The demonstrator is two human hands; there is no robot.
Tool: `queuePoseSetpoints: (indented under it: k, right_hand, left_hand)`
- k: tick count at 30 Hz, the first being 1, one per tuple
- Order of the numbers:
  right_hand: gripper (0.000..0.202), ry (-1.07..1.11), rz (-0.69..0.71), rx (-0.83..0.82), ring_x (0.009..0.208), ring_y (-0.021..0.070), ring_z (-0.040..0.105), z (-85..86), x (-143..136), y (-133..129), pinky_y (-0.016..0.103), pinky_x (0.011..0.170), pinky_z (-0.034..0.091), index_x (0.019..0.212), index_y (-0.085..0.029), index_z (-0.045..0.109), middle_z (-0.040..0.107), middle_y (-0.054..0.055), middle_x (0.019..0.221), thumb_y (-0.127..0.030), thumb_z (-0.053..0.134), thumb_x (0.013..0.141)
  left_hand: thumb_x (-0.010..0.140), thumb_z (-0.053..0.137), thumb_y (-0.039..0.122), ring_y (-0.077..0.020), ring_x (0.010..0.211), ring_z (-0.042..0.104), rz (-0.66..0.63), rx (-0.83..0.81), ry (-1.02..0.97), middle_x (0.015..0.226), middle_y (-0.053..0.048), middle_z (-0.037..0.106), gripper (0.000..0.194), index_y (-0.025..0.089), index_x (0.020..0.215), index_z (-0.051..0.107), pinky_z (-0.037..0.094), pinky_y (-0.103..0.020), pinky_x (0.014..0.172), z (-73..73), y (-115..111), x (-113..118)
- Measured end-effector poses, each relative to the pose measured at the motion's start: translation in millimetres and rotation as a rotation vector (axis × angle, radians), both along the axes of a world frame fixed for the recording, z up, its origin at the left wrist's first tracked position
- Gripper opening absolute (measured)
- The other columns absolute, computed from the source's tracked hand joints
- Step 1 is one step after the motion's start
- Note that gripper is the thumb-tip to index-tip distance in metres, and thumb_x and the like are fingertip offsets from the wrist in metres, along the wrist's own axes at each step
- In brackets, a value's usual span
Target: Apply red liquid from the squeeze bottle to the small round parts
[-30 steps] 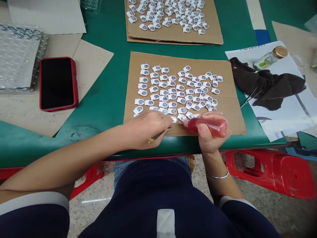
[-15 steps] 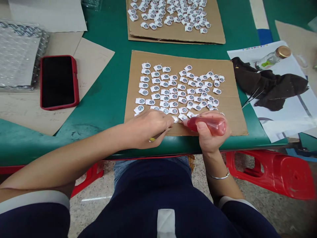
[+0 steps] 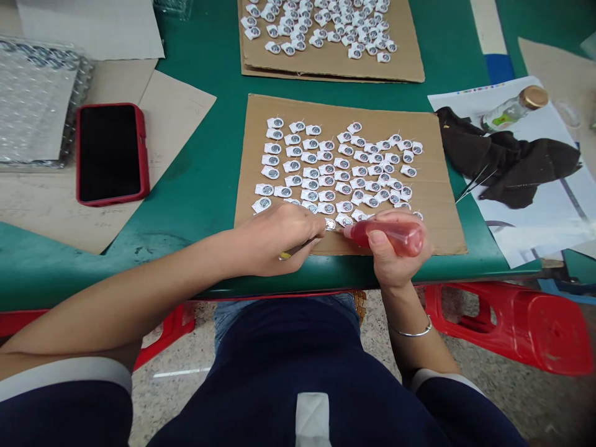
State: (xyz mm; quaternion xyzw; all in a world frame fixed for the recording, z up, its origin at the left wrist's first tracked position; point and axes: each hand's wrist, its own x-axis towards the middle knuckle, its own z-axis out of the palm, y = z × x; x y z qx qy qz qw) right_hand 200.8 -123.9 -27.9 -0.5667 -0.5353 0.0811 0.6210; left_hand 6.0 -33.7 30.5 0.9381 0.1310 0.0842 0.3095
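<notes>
My right hand point(image 3: 399, 248) is closed around a small squeeze bottle point(image 3: 393, 237) of red liquid, its narrow tip pointing left. Just left of that tip lies a small white tag with a round printed face point(image 3: 330, 225), beside my left fingertips. My left hand point(image 3: 284, 239) is closed on a thin, dark stick-like tool with a yellowish end point(image 3: 287, 253); most of it is hidden by the fingers. Both hands rest low on a cardboard sheet point(image 3: 437, 217), where several rows of similar white tags are laid out. My hands cover some of the lower tags.
A second cardboard sheet point(image 3: 326, 71) with many tags lies farther back. On the left is a red-cased phone point(image 3: 112, 154) near bubble-wrapped sheets point(image 3: 35, 105). To the right, a dark cloth point(image 3: 512, 155), tweezers point(image 3: 475, 184) and a glass jar point(image 3: 514, 108) lie on white paper.
My left hand has tilted slightly, so more of the thin tool shows beneath the fingers. The squeeze bottle has shifted very slightly left. The tags look unmoved.
</notes>
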Motion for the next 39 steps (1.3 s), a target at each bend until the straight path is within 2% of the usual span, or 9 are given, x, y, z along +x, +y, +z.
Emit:
queuePoseSetpoints:
  k: [21,24,26,29,32,36,39]
  right_hand:
    - [0.025,-0.050,0.056,-0.011,0.071,0.0154,0.058,0.3,-2,1,0.036,0.066,0.048,0.083,-0.019,0.059,0.059,0.000,0.074,-0.028,0.068,0.062]
    - [0.025,0.085,0.033,0.089,0.069,0.0151,0.058,-1.2,-1,3,0.034,0.059,0.050,0.083,-0.018,0.058,0.058,0.001,0.075,-0.030,0.067,0.063]
    - [0.024,0.262,0.004,0.172,0.064,0.0143,0.058,0.4,1,5,0.031,0.047,0.049,0.085,-0.018,0.056,0.055,0.002,0.079,-0.032,0.062,0.067]
    - [0.023,0.425,0.008,0.186,0.057,0.0124,0.057,10.1,11,9,0.026,0.034,0.043,0.090,-0.019,0.053,0.050,0.003,0.085,-0.034,0.055,0.072]
    - [0.021,0.477,0.050,0.159,0.057,0.0124,0.059,27.0,21,18,0.024,0.034,0.041,0.090,-0.021,0.051,0.049,0.003,0.087,-0.035,0.053,0.074]
    - [0.022,0.505,0.129,0.086,0.060,0.0147,0.062,50.3,25,37,0.022,0.033,0.035,0.088,-0.021,0.050,0.050,0.002,0.085,-0.039,0.049,0.075]
    - [0.025,0.507,0.178,0.023,0.062,0.0145,0.063,61.3,16,50,0.021,0.034,0.033,0.088,-0.021,0.049,0.050,0.003,0.083,-0.043,0.045,0.078]
  left_hand:
    - [0.079,0.046,0.012,-0.0133,0.062,0.055,0.032,-0.007,-0.005,0.064,-0.001,0.058,0.012,0.015,0.079,0.057,0.039,-0.025,0.061,-1.0,2,0]
    - [0.078,0.048,0.011,-0.0123,0.061,0.056,0.047,-0.032,-0.031,0.065,-0.001,0.061,0.012,0.015,0.079,0.059,0.040,-0.024,0.059,-2.8,2,1]
    - [0.077,0.052,0.013,-0.0110,0.060,0.058,0.111,-0.078,-0.071,0.067,0.000,0.063,0.010,0.016,0.078,0.062,0.041,-0.022,0.056,-2.8,4,1]
    - [0.075,0.059,0.018,-0.0101,0.060,0.060,0.306,-0.122,-0.176,0.068,0.001,0.066,0.005,0.017,0.076,0.064,0.044,-0.019,0.053,4.6,9,-2]
    - [0.074,0.063,0.021,-0.0113,0.059,0.061,0.478,-0.099,-0.274,0.068,0.001,0.067,0.005,0.017,0.076,0.064,0.047,-0.021,0.052,20.1,12,-9]
    - [0.077,0.062,0.026,-0.0162,0.071,0.065,0.498,-0.017,-0.307,0.083,-0.001,0.069,0.008,0.019,0.079,0.064,0.054,-0.027,0.062,33.9,3,-21]
    - [0.079,0.059,0.025,-0.0172,0.082,0.065,0.527,-0.002,-0.290,0.092,-0.002,0.069,0.007,0.021,0.083,0.062,0.055,-0.028,0.071,26.4,-12,-29]
